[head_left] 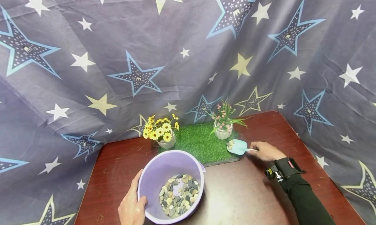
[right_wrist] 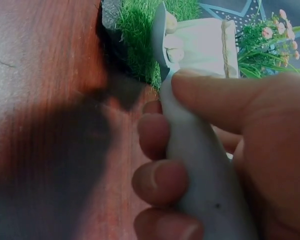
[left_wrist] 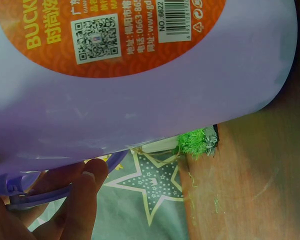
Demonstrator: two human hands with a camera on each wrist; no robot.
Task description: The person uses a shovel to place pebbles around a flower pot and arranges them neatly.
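My left hand [head_left: 131, 200] grips the rim of a light purple bucket [head_left: 151, 177], thumb over the edge. Grey, white and tan pebbles [head_left: 173, 203] cover much of the bucket's bottom. In the left wrist view, the bucket's side bears an orange label [left_wrist: 140, 62], and fingers [left_wrist: 80, 200] curl by the purple handle. My right hand [head_left: 265, 151] holds a light blue scoop [head_left: 241, 146] by its pale handle [right_wrist: 200, 165]. Several pebbles [right_wrist: 174, 47] lie in the scoop, which hangs over the right front corner of a green turf mat [head_left: 199, 146].
A white pot with pink flowers [head_left: 223, 132] stands on the mat, just behind the scoop. Yellow flowers [head_left: 160, 132] in another white pot stand at the mat's left edge, behind the bucket. The red-brown table [head_left: 114, 176] meets a star-patterned grey curtain [head_left: 176, 74] at its back and sides.
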